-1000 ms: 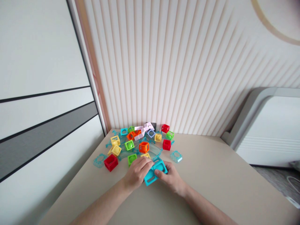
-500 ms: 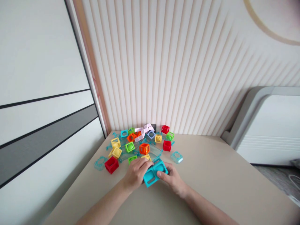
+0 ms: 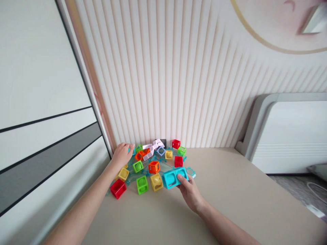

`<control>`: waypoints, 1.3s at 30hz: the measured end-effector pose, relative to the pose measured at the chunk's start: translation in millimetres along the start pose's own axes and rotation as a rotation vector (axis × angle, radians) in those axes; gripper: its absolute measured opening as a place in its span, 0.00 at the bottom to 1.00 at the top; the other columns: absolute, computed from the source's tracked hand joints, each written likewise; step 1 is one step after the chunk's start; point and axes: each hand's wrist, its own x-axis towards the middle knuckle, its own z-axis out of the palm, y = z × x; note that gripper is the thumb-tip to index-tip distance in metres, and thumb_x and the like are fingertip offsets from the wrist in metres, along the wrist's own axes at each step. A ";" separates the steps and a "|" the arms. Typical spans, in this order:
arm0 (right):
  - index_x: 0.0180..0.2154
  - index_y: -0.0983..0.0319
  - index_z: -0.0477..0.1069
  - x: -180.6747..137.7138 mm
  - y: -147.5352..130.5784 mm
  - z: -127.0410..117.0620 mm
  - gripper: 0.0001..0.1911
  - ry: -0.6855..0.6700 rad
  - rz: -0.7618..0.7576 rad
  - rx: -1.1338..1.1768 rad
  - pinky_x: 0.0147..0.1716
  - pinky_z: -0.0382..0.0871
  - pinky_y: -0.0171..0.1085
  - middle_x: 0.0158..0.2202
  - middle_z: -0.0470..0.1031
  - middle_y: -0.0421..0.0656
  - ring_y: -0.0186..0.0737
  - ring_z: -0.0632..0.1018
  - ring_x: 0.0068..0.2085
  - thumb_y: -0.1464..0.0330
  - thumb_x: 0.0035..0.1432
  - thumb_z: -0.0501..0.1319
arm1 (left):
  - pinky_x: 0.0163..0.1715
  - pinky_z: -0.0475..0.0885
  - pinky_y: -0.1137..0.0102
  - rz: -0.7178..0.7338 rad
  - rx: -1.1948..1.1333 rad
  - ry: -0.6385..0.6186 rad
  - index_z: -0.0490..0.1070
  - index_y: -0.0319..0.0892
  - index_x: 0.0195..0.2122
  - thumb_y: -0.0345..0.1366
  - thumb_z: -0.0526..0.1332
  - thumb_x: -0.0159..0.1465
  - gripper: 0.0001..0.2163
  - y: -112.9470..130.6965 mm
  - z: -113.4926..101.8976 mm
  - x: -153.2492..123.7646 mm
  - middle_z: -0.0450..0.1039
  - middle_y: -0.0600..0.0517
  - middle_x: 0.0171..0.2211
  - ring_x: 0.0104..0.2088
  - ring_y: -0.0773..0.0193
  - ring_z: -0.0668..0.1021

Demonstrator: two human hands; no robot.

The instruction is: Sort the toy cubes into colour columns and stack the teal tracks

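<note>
My right hand [image 3: 190,194] grips two turquoise cube blocks [image 3: 171,179] joined in a row, thumb pressed into the opening of the right one. At the far left of the pile, my left hand [image 3: 123,154] has its fingers closed on a single turquoise cube block [image 3: 134,151], which they partly hide. Beside the held pair sit a yellow cube block [image 3: 156,182] and a green cube block [image 3: 142,184]. A red cube block [image 3: 118,189] lies nearer me, below my left hand.
Several more cubes, such as an orange cube [image 3: 154,167], and clear blue track pieces cover the back of the table [image 3: 217,177]. A pale pink jointed piece [image 3: 154,149] lies near the ribbed wall [image 3: 158,85]. A white panelled surface [image 3: 51,163] borders the left side.
My left hand has let go of the joined turquoise blocks and reached left and away to a turquoise cube. My right hand still holds the pair. The view has turned slightly right.
</note>
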 end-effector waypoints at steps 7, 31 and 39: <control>0.30 0.62 0.73 -5.2 2.4 1.9 0.20 -0.060 0.040 -0.042 0.41 0.73 0.44 0.29 0.76 0.41 0.40 0.76 0.31 0.53 0.50 0.72 | 0.51 0.71 0.64 -0.090 0.030 -0.158 0.77 0.40 0.39 0.43 0.39 0.73 0.26 -25.4 21.4 4.0 0.81 0.44 0.40 0.47 0.54 0.80; 0.31 0.64 0.75 -4.9 11.1 -4.0 0.21 -0.152 0.080 -0.170 0.39 0.69 0.40 0.29 0.76 0.41 0.39 0.74 0.32 0.52 0.51 0.71 | 0.57 0.68 0.63 -0.158 0.086 -0.157 0.74 0.40 0.52 0.38 0.58 0.66 0.16 -13.9 56.6 -12.5 0.71 0.40 0.60 0.58 0.52 0.75; 0.32 0.64 0.76 -2.1 14.8 -7.0 0.22 -0.171 0.097 -0.229 0.41 0.71 0.43 0.30 0.77 0.42 0.42 0.76 0.33 0.50 0.50 0.71 | 0.56 0.69 0.55 -0.107 -0.056 0.136 0.73 0.40 0.52 0.40 0.55 0.68 0.16 -4.6 49.4 -13.4 0.67 0.42 0.63 0.57 0.48 0.75</control>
